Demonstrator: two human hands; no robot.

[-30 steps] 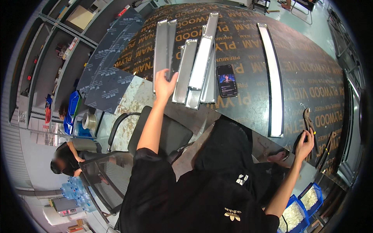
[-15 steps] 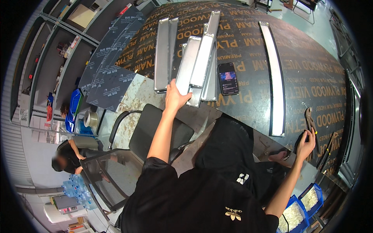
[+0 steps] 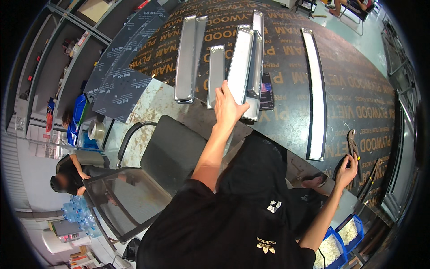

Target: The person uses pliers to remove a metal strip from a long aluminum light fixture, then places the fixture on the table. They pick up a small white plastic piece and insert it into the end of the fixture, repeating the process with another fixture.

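Left hand (image 3: 228,106) grips metal channel (image 3: 239,65); right hand (image 3: 347,170) hides pliers (image 3: 353,144) handles.

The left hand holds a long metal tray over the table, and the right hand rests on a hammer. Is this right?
Not quite. In the head view the right hand rests on pliers, not a hammer. The left hand does hold a long metal tray over the table.

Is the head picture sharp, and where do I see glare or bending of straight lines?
Head view: mostly sharp; the long shiny metal channel on the dark plywood table curves toward the rim from fisheye distortion; glare whitens the metal tray under the left hand; corners are black.
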